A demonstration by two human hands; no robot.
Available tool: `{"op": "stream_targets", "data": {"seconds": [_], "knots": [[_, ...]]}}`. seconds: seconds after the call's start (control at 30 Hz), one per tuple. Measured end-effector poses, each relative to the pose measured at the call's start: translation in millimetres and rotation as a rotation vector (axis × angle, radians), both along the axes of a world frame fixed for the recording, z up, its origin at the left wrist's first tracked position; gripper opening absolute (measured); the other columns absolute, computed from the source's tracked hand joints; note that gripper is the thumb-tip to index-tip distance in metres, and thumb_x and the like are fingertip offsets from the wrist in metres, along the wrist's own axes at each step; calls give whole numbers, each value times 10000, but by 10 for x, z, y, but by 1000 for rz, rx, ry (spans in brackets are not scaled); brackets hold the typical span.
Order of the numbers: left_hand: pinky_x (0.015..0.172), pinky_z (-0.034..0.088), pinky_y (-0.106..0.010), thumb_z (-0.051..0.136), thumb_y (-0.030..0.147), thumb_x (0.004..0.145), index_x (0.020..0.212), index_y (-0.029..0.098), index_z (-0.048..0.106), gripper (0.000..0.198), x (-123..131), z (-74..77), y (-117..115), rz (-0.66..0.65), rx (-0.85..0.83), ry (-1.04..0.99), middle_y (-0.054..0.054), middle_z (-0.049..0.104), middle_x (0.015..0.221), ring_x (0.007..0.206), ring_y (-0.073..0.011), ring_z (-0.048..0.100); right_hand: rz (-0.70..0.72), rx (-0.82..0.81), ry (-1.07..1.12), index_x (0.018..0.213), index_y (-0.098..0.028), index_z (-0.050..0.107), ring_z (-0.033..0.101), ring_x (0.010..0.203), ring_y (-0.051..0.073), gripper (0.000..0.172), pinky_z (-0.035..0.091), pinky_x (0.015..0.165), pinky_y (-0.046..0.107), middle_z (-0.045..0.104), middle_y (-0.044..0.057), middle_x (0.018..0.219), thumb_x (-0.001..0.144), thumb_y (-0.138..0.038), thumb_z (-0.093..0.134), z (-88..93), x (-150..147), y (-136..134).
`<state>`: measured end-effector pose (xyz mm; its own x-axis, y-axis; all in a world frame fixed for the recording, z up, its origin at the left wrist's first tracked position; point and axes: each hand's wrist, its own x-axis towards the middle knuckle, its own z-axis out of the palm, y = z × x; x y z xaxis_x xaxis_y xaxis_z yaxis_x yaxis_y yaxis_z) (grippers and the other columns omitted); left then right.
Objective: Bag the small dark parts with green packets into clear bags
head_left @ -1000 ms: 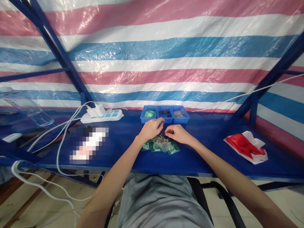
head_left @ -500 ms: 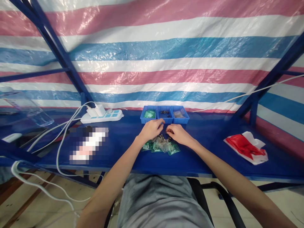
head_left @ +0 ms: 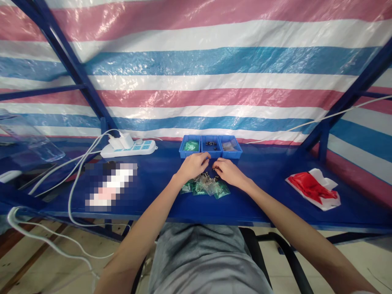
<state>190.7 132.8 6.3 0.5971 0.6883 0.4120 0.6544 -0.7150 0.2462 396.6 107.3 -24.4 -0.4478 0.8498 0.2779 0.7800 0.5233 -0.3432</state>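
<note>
My left hand [head_left: 194,165] is closed in front of the left and middle blue bins, its fingertips together; what they hold, if anything, is too small to tell. Close by on the right, my right hand [head_left: 226,169] has its fingers curled and pinched on something small I cannot make out. The two hands are apart. Just below them lies a pile of small metal parts and clear and green packets [head_left: 209,187]. Three joined blue bins [head_left: 211,154] stand behind: green packets [head_left: 191,145] at left, small dark parts [head_left: 211,143] in the middle, clear packets [head_left: 229,145] at right.
A white power strip [head_left: 130,152] with plugs and cables is at the back left, near a clear bottle [head_left: 45,143]. A pixelated item [head_left: 113,185] lies at left. The red and white packet [head_left: 315,188] rests at right on the blue table [head_left: 257,204].
The whole view has shifted slightly, so things appear a little further left. Both hands hold nearly the same pose over the same spot.
</note>
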Motion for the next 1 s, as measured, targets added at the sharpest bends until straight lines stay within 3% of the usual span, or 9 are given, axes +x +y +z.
{"op": "stream_targets", "data": {"seconds": [0.23,0.4,0.73,1.0], "knots": [[678,438,-265,451,218,978,1086,226,664,239,-7,-3,-4,-11,2,2,-43,729,993,817,-192,665,-8,-7,18,954,-189,710,649,961,202,219,452,862,282,681,82,1019,914,-52,544,9,4,-1],[665,416,-265,476,203,953,1061,230,649,206,-15,-6,9,-35,3,6,-23,711,937,813,-184,653,-24,-25,122,938,-180,699,644,863,180,189,455,794,276,690,69,970,904,-63,555,35,-30,-25],[678,413,-258,584,228,900,1012,224,642,126,-19,-40,30,-100,6,25,-21,656,926,833,-176,625,-31,63,292,910,-188,683,664,827,184,155,484,794,295,718,55,912,873,-86,573,77,-79,-48],[682,412,-260,550,296,969,994,216,643,126,-18,-35,28,-115,7,12,-21,665,912,824,-172,626,-60,-72,484,967,-198,666,714,836,182,141,528,814,301,762,38,911,866,-147,582,125,-75,-59]]}}
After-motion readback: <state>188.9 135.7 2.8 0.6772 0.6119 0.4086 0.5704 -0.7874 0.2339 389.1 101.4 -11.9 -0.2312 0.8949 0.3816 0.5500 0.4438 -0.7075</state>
